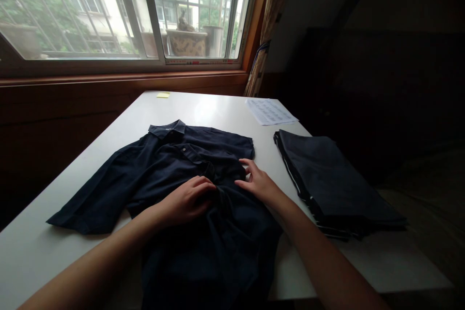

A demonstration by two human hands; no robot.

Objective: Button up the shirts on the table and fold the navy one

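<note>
A dark navy short-sleeved shirt [152, 169] lies spread on the white table, its collar toward the window and its lower part toward me. One small button shows below the collar. My left hand [191, 198] is closed on the shirt's front opening near the middle, where the fabric bunches into folds; its fingertips are partly hidden. At the shirt's right side is my right hand [256, 181], with thumb and fingers apart around the edge of the fabric, below the right sleeve.
A stack of folded dark garments [327, 174] lies at the table's right edge. Behind it is a printed sheet of paper [271, 111]. A yellow sticky note [163, 94] is at the far edge of the white table [98, 174]. Beyond stands a barred window [189, 14] with a curtain [271, 24].
</note>
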